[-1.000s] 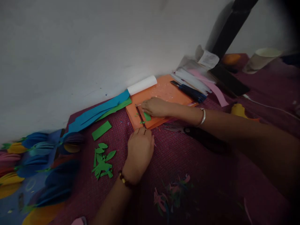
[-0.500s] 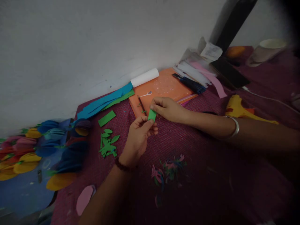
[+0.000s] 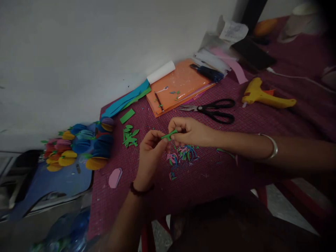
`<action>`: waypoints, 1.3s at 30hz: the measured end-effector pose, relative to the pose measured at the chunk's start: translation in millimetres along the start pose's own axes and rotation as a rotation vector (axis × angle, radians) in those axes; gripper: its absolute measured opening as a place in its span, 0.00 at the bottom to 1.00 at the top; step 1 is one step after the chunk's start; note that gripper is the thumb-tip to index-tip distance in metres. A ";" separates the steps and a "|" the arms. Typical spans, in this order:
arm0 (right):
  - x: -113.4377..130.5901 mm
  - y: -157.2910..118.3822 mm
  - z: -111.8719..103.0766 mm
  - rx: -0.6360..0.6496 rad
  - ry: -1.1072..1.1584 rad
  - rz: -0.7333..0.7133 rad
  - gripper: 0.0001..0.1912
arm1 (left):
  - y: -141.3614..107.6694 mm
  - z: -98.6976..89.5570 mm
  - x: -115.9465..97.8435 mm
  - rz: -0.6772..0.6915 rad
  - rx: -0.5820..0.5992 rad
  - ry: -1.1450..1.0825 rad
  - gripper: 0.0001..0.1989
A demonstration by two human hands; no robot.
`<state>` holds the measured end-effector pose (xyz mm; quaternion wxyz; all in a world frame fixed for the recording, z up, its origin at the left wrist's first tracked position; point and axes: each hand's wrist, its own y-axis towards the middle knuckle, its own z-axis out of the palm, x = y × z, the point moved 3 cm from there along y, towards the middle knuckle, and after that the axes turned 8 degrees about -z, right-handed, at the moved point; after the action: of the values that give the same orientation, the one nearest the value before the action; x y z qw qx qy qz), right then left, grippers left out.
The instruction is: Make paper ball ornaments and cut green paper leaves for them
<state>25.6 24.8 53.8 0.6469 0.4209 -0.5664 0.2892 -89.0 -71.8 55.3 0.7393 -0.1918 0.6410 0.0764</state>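
Note:
Between my two hands a small green paper piece [image 3: 170, 134] is held above the table, seen nearly edge-on and bent. My left hand [image 3: 152, 154] pinches its left end between thumb and fingers. The other end is pinched by my right hand [image 3: 189, 131]. Just behind my right hand lie black-handled scissors [image 3: 214, 109], their blades pointing left. Green leaf-shaped cutouts [image 3: 130, 137] form a small pile left of my left hand, with a green paper rectangle [image 3: 127, 116] behind them. Beneath my hands are pink, blue and green scraps [image 3: 183, 155].
An orange folder [image 3: 181, 82] carries a pencil [image 3: 158, 101] and a dark blue tool [image 3: 207, 72]. Right of the scissors lies a yellow glue gun [image 3: 262, 94]. Colourful paper ornaments [image 3: 81, 143] crowd the left side. Blue paper strips [image 3: 126, 100] and a white roll [image 3: 161, 72] rest by the wall.
The green paper has turned from face-on to nearly edge-on, folded or bent between my fingers. My view has shifted, so the scissors now show whole behind my right hand.

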 end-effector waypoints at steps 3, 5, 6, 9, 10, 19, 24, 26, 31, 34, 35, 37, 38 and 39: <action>-2.6 -2.2 3.8 -0.039 0.050 -0.002 0.05 | -1.8 3.0 5.1 0.046 -0.043 -0.021 0.05; -4.3 -3.2 3.8 -0.064 0.089 0.002 0.05 | -2.2 5.7 6.9 0.062 -0.069 -0.039 0.05; -5.2 -3.8 3.6 -0.075 0.112 0.006 0.05 | -2.4 7.0 7.5 0.069 -0.084 -0.065 0.05; -6.6 -5.6 2.4 -0.096 0.179 0.005 0.05 | -2.7 9.9 10.3 0.046 -0.106 -0.167 0.06; -6.8 -6.1 2.0 -0.096 0.196 0.005 0.05 | -2.6 10.5 11.8 0.024 -0.102 -0.192 0.06; -11.5 -8.7 0.2 -0.032 0.191 -0.021 0.03 | -0.7 9.8 24.8 -0.084 -0.018 -0.385 0.04; -16.8 -9.8 -3.1 -0.066 0.134 -0.025 0.03 | 1.1 6.9 31.2 -0.188 0.014 -0.439 0.11; -18.1 -10.4 -4.0 -0.050 0.105 -0.042 0.03 | 1.5 9.2 36.0 -0.303 0.080 -0.376 0.20; -20.8 -12.5 -3.8 0.007 0.040 -0.016 0.03 | 1.5 12.6 41.8 -0.359 0.107 -0.275 0.29; -20.2 -12.6 -2.4 0.026 0.041 -0.015 0.03 | 0.1 13.0 43.0 -0.348 0.103 -0.254 0.29; -19.7 -12.5 -1.9 0.030 0.041 -0.018 0.04 | -0.6 12.7 43.2 -0.337 0.101 -0.245 0.28; -18.7 -12.3 -1.3 0.036 0.034 -0.022 0.04 | -1.9 11.6 43.4 -0.301 0.089 -0.209 0.26; -18.3 -12.2 -1.1 0.036 0.030 -0.017 0.04 | -2.6 11.1 43.2 -0.275 0.083 -0.182 0.24; -18.2 -12.1 -1.0 0.036 0.025 -0.008 0.05 | -3.2 10.6 43.0 -0.251 0.078 -0.152 0.22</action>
<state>32.9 21.7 33.4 0.6474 0.4308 -0.5514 0.3021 -70.9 -76.4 15.0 0.7962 -0.2351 0.5567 -0.0273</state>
